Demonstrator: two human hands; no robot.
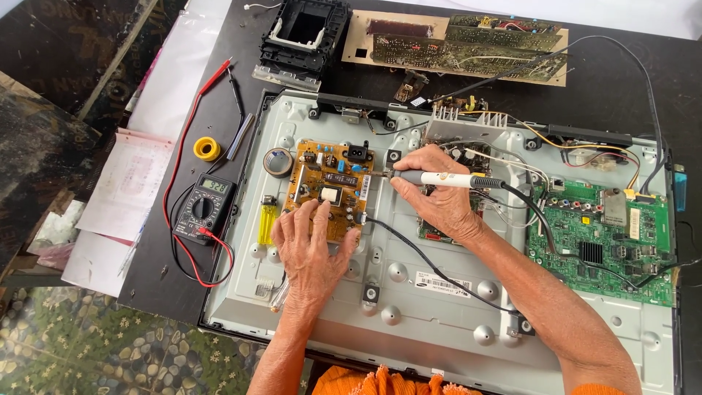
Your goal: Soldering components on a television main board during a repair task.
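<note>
My left hand [311, 245] lies flat, fingers spread, on the lower part of a tan power supply board [330, 186] mounted on the white metal back panel [439, 292] of an opened television. My right hand [439, 194] grips a white soldering iron [439, 178] like a pen. Its tip points left and touches the right edge of the tan board. The iron's black cable [534, 212] runs off to the right across the panel. A second black wire [424, 260] leads from the tan board down toward my right forearm.
A green main board [599, 238] sits at the panel's right. Left of the panel lie a digital multimeter [205, 207] with red and black leads, a yellow solder spool [207, 148], a yellow lighter [268, 223], a tape roll [278, 162] and papers. Other circuit boards [468, 45] and a black frame [303, 36] lie behind.
</note>
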